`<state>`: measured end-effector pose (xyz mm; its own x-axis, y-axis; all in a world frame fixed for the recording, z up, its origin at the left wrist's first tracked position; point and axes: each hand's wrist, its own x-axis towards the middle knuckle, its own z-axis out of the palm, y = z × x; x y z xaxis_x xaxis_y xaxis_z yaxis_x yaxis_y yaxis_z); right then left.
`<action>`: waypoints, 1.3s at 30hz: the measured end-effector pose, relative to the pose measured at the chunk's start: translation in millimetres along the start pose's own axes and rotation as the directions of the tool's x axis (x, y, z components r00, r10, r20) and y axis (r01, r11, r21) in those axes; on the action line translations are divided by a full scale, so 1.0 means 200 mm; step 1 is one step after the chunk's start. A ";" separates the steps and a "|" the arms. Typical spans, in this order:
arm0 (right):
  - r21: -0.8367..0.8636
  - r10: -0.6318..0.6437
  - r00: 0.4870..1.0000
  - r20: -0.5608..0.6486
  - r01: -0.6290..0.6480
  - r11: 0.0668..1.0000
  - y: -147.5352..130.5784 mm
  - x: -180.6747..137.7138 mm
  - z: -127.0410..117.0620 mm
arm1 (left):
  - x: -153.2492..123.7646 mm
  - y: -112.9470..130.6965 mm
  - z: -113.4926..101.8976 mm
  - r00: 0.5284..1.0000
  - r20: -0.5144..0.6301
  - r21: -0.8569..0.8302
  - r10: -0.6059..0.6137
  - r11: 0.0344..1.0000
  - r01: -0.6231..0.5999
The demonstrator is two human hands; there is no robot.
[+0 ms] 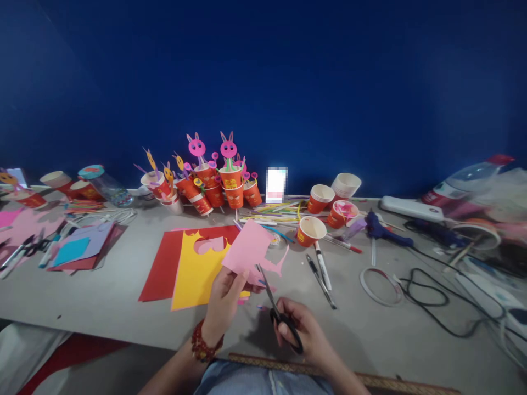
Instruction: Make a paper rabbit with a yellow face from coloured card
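My left hand [228, 291] pinches a pink sheet of paper [249, 246] by its lower edge, above the table. The sheet's right side is cut away in curves, leaving a thin pointed strip. In my right hand [302, 329] is a pair of black-handled scissors [268, 289], its fingers through the loops. The blades point up and left, with their tips at the paper's lower right part. Yellow paper [195, 280] with cut-outs along its top lies over red paper [158, 269] to the left. A pink heart-shaped piece [209, 245] rests on the yellow sheet.
Red paper cups [234, 197] with pink rabbit faces stand at the back. Nearer is an open cup [312, 230] beside a black pen [321, 281] and a white marker [323, 266]. A blue glue gun [385, 233], tape roll [381, 286] and black cable [436, 312] lie right.
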<state>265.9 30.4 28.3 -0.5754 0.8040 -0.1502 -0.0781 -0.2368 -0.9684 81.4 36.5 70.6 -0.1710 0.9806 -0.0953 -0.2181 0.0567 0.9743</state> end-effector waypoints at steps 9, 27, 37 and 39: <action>-0.007 0.063 0.998 0.006 -0.063 0.998 -0.01 -0.01 -0.02 | 0.02 0.03 -0.02 0.997 0.064 0.050 -0.032 0.998 0.029; -0.065 0.067 0.998 -0.008 -0.068 0.996 -0.01 -0.01 -0.04 | 0.05 0.05 -0.03 0.991 0.135 0.062 0.004 0.998 -0.013; -0.075 0.070 0.998 0.000 -0.069 0.995 -0.03 -0.01 -0.03 | 0.05 0.06 -0.04 0.988 0.152 0.038 0.013 0.999 -0.019; -0.080 0.071 0.997 -0.009 -0.072 0.994 -0.02 -0.01 -0.03 | 0.05 0.06 -0.04 0.989 0.147 0.050 0.016 0.998 -0.024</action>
<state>273.4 33.0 31.6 -0.5720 0.7900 -0.2207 0.0290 -0.2494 -0.9680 69.8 46.1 80.0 -0.0313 0.9983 -0.0484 -0.1654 0.0426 0.9853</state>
